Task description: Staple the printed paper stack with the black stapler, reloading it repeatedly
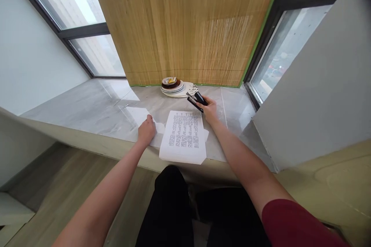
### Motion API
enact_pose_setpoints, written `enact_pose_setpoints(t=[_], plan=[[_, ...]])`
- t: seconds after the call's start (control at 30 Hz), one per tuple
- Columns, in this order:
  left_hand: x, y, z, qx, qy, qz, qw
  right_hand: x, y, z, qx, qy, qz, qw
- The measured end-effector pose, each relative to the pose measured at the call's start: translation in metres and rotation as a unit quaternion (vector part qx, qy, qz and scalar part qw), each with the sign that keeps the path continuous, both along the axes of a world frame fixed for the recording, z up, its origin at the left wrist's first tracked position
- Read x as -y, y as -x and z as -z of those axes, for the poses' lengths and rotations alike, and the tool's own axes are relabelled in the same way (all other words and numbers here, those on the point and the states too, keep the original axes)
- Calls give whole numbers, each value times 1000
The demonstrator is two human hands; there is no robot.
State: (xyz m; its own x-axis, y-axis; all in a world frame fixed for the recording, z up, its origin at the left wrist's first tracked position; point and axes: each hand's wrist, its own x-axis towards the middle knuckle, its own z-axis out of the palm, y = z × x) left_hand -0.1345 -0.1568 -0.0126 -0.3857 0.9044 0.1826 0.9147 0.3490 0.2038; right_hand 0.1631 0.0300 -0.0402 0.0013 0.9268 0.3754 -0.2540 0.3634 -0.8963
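Note:
In my right hand (210, 109) is a black stapler (199, 98), its arms spread apart and a metal strip showing. The hand is just above the far right corner of a white printed sheet (185, 133). That sheet lies on the grey marble windowsill (95, 112), with its near end reaching over the front edge. Left of the paper, my left hand (146, 129) rests on the sill with its fingers curled closed. Whatever its fingers may hold is hidden. Bright white patches lie beside it; I cannot tell whether they are paper or light.
Behind the stapler, a stack of plates (173, 88) stands against a hanging bamboo blind (179, 27). Dark-framed windows (84, 31) flank the blind. A grey wall panel (315, 85) closes off the right side. My knees (171, 193) are below the sill's front edge.

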Motion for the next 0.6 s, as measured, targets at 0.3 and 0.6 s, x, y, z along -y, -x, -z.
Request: enact_pose_setpoints(t=[0.3, 0.6], plan=[[2, 6, 2, -11, -28, 46, 999, 7, -4, -2, 15, 16, 16, 1000], [-2, 8, 5, -29, -12, 33, 999, 15, -2, -4, 36, 18, -2, 999]])
